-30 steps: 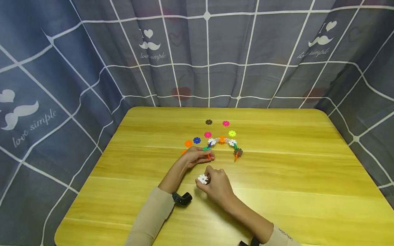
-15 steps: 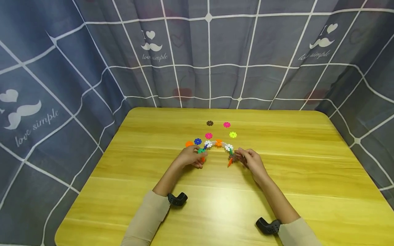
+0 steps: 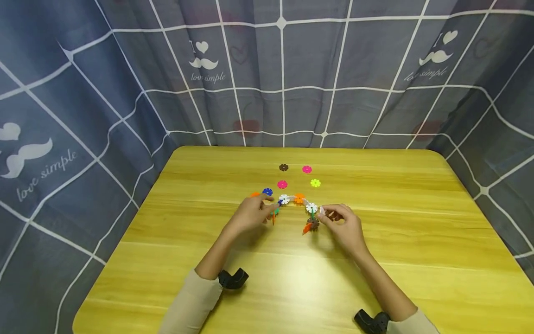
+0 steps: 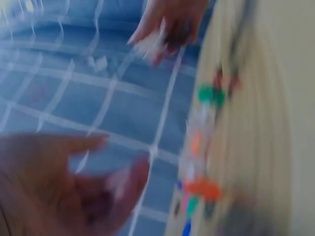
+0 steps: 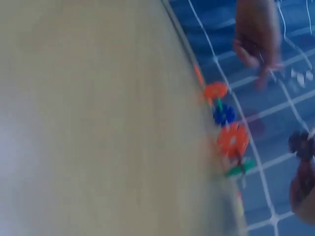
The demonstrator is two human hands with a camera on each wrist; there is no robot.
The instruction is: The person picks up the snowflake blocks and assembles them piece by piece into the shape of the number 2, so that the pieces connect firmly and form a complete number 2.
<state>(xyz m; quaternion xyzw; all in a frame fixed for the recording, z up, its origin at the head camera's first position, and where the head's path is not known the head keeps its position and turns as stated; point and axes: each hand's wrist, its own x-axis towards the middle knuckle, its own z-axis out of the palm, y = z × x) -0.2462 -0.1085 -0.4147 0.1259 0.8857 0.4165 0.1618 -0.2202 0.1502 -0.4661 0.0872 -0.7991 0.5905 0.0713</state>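
Observation:
An arched chain of interlocked snowflake discs lies mid-table, with an orange disc [image 3: 299,198] between two white ones at its top. Its right leg ends in a brown disc [image 3: 313,224] and an orange one [image 3: 307,228]. My left hand [image 3: 250,213] hovers by the left leg, fingertips close to a green disc [image 3: 276,211]. In the left wrist view this hand [image 4: 64,187] has thumb and fingers apart, nothing between them. My right hand [image 3: 346,229] pinches a white disc [image 3: 322,211] with brown discs [image 3: 333,215], just right of the chain; the right wrist view shows brown [image 5: 301,143] at its fingertips.
Behind the chain lie loose discs: brown [image 3: 283,167], two pink [image 3: 307,169], yellow [image 3: 315,183] and blue [image 3: 267,191]. An orange disc [image 3: 255,195] shows partly behind my left hand. A checked curtain [image 3: 258,111] surrounds the wooden table [image 3: 417,222] at the back and sides.
My right hand has carried the white and brown discs from near the front to the chain's right side. My left hand has released the left leg. The right leg has shifted left and nearer.

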